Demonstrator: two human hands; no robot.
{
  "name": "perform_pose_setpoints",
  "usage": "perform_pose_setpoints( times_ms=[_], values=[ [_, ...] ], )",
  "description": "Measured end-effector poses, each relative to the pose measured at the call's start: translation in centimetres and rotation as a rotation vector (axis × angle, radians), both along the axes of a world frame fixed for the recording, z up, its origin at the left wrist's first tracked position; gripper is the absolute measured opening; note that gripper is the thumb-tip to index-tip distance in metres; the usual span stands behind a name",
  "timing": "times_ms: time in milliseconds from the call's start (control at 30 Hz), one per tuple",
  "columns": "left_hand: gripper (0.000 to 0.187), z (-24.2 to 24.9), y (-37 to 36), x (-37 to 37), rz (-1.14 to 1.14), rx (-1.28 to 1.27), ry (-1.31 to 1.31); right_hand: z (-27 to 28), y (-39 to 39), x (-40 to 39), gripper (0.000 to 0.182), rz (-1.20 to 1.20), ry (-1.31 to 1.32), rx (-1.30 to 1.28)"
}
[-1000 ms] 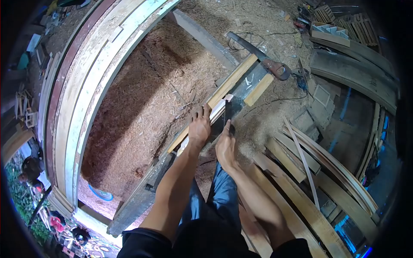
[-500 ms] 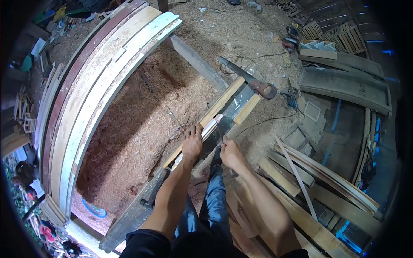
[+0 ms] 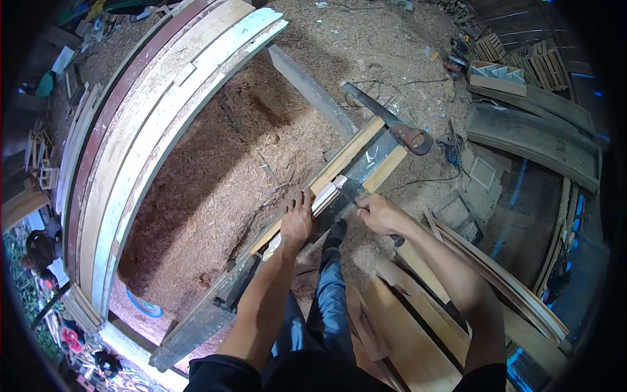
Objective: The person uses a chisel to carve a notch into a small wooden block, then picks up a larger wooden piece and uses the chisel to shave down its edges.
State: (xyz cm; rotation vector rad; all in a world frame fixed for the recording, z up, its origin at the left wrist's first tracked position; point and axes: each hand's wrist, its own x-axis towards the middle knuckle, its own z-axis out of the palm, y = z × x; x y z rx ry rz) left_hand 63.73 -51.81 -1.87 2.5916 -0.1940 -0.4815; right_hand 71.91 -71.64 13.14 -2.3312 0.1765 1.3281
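My left hand [image 3: 297, 217] presses on a narrow moulded wood strip [image 3: 324, 198], its fingers bent over the strip and the pale board [image 3: 346, 154] beside it. In my right hand [image 3: 382, 214] is a knife-like tool [image 3: 349, 191]; its dark blade meets the far end of the strip, and a dark handle end shows below the hand. The strip lies along a dark bench [image 3: 364, 163] with small white chips on it. A handsaw [image 3: 385, 116] rests across the bench's far end, near a short light block [image 3: 384, 168].
Curved, layered wooden frames [image 3: 124, 140] arch at the left. Wood shavings [image 3: 209, 176] cover the ground. Long boards [image 3: 398, 326] lie at the lower right, with moulding strips [image 3: 503, 277] beyond. Grey panels [image 3: 535, 140] and a crate [image 3: 498, 77] stand at the right. A person [image 3: 44, 251] appears at the far left.
My right hand has moved right and slightly up, and the tool's blade is now at the strip's end. The view has shifted, showing more boards at the lower right.
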Motion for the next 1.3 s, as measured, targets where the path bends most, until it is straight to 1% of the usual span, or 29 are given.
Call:
perform_pose_setpoints(
  times_ms=[33, 100, 167, 267, 300, 367, 400, 433, 500, 533, 600, 633, 700, 733, 767, 833, 867, 900, 967, 1033, 1067, 1100, 1133, 1167, 1200, 1267, 1300],
  values=[
    [0.071, -0.2, -0.1, 0.0, -0.008, -0.010, -0.035, -0.1, -0.2, 0.5, 0.035, 0.039, 0.010, 0.002],
    [0.069, -0.3, -0.3, 0.0, -0.010, 0.015, -0.027, 0.0, 0.0, 1.7, 0.035, 0.010, 0.028, 0.013],
    [0.067, 0.0, -0.3, 0.1, -0.004, 0.040, -0.018, 1.4, 1.2, 3.2, 0.034, -0.057, 0.221, -0.064],
    [0.063, 0.5, -0.2, 0.4, -0.018, 0.035, -0.014, 2.4, 2.7, 4.2, 0.038, -0.088, 0.295, -0.118],
    [0.063, 0.3, -0.2, 0.5, -0.021, 0.041, -0.009, 1.7, 3.0, 3.7, 0.038, -0.090, 0.297, -0.119],
    [0.062, -0.2, -0.2, -0.2, -0.041, 0.047, 0.014, 0.1, 3.5, 1.0, 0.034, -0.024, 0.138, -0.205],
    [0.061, -0.8, -0.2, -0.4, -0.028, 0.040, 0.009, 0.6, 4.2, 0.0, 0.030, -0.098, 0.092, -0.182],
    [0.060, -0.9, -0.2, -0.2, -0.012, 0.034, -0.002, 1.7, 4.6, -0.6, 0.029, -0.119, 0.014, -0.138],
    [0.060, -0.7, -0.1, -0.2, -0.030, 0.052, 0.023, 0.0, 4.8, -3.4, 0.034, -0.117, -0.163, -0.101],
    [0.061, -0.7, -0.1, -0.2, -0.037, 0.060, 0.034, -0.5, 4.8, -5.0, 0.034, -0.138, -0.162, -0.099],
    [0.062, -0.6, -0.3, -0.1, -0.042, 0.067, 0.044, -1.0, 4.6, -7.0, 0.040, -0.266, -0.348, 0.046],
    [0.064, -0.4, -0.3, 0.0, -0.045, 0.066, 0.057, -1.4, 4.7, -7.6, 0.040, -0.277, -0.345, 0.047],
    [0.066, 0.4, -0.2, -0.1, -0.068, 0.075, 0.072, -2.1, 5.7, -9.0, 0.047, -0.226, -0.358, -0.043],
    [0.068, 0.8, -0.2, 0.2, -0.060, 0.074, 0.083, -3.4, 6.2, -10.0, 0.051, -0.257, -0.424, 0.014],
    [0.069, 1.0, -0.3, 0.5, -0.055, 0.070, 0.092, -4.5, 6.6, -10.9, 0.051, -0.277, -0.431, 0.017],
    [0.072, 0.3, -0.4, 0.5, -0.035, 0.040, 0.081, -4.9, 8.4, -11.6, 0.054, -0.440, -0.461, 0.054],
    [0.071, 0.1, -0.4, 0.4, -0.033, 0.034, 0.092, -5.3, 8.9, -11.6, 0.055, -0.419, -0.498, 0.014],
    [0.069, 0.3, -0.4, 0.4, -0.027, 0.030, 0.105, -6.0, 9.2, -11.8, 0.051, -0.470, -0.572, 0.016],
    [0.071, -0.4, -0.4, 0.1, -0.039, 0.057, 0.070, -2.8, 8.2, -9.7, 0.046, -0.624, -0.386, 0.071],
    [0.072, -0.2, -0.2, 0.0, -0.029, 0.082, 0.041, -3.3, 5.6, -9.2, 0.037, -0.612, -0.478, 0.140],
    [0.076, 0.7, -0.3, 0.3, -0.038, 0.096, 0.071, -0.9, 4.2, -7.2, 0.035, -0.577, -0.287, 0.101],
    [0.080, 1.1, -0.5, 0.5, -0.045, 0.105, 0.098, 0.8, 3.0, -5.3, 0.033, -0.445, -0.186, 0.063],
    [0.090, 0.5, -0.5, 0.4, -0.028, 0.106, 0.062, 0.7, 2.1, -4.5, 0.032, -0.366, -0.178, 0.051],
    [0.090, -0.1, -0.4, 0.2, -0.016, 0.100, 0.058, 0.5, 1.5, -3.7, 0.030, -0.286, -0.172, 0.039],
    [0.090, 0.0, -0.3, 0.1, -0.021, 0.081, 0.060, 0.8, 1.5, -2.5, 0.030, -0.274, -0.176, 0.034],
    [0.092, 0.0, -0.3, 0.1, -0.022, 0.078, 0.078, 1.5, 1.8, 0.0, 0.035, -0.008, 0.030, -0.072],
    [0.092, -0.2, -0.3, 0.1, -0.007, 0.078, 0.076, 1.1, 1.9, 1.1, 0.035, 0.007, 0.027, -0.072]
  ],
)
